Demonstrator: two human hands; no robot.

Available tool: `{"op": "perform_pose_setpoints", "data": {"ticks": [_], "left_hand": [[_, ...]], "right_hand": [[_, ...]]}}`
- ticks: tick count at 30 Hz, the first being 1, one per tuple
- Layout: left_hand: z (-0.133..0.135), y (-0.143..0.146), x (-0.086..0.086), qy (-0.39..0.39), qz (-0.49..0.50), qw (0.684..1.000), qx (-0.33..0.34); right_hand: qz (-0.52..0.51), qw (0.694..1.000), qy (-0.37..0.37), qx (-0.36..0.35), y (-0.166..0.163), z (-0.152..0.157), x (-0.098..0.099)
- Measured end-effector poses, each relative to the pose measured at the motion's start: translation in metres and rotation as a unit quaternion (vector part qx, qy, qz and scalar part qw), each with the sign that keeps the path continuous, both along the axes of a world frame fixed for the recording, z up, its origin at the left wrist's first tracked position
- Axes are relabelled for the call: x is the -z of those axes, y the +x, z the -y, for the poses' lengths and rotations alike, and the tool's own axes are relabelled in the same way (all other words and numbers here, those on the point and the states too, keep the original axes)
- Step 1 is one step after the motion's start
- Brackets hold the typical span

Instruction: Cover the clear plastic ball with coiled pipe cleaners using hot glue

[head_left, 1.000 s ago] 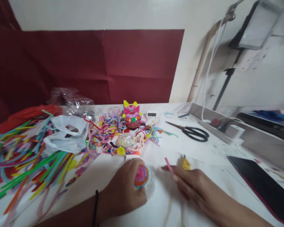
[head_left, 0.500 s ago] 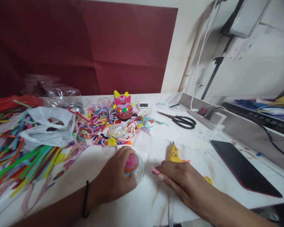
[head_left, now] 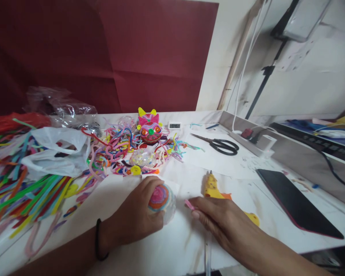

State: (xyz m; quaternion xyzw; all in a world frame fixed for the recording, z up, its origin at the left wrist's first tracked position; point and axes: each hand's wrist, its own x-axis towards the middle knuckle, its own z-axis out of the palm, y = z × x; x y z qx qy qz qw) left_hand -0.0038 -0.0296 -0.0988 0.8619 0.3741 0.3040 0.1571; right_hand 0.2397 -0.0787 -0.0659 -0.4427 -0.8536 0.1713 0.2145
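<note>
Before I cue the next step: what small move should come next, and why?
Probably bring the pink piece across to the multicoloured round piece: the right hand pinches the pink piece, the left hand holds the round one, and a gap separates the two.

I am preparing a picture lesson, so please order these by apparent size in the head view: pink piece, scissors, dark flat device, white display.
1. Dark flat device
2. Scissors
Last, not ranked: white display and pink piece look similarly small, and the right hand partly covers the nearer pink piece.
</note>
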Motion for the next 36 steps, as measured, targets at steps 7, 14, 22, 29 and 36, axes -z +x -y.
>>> {"op": "perform_pose_setpoints", "data": {"ticks": [7,14,22,29,36], "left_hand": [[0.002,0.0,-0.001,0.0,-0.01,1.0,-0.002],[0.007,0.011,-0.005,-0.022,-0.009,0.998,-0.051],[0.002,-0.003,-0.008,-0.041,-0.016,0.999,-0.021],[0.001,-0.02,-0.027,-0.077,-0.096,0.992,-0.01],[0.001,-0.016,-0.02,-0.068,-0.082,0.994,-0.007]], "right_hand": [[-0.022,0.999,0.006,-0.035,0.002,-0.001,0.006],[-0.034,0.998,0.019,-0.048,0.002,-0.002,0.005],[-0.019,0.999,0.034,-0.035,0.006,0.008,0.001],[-0.029,0.993,0.112,-0.028,0.022,0.018,0.003],[-0.045,0.988,0.139,-0.043,0.032,0.023,0.001]]}}
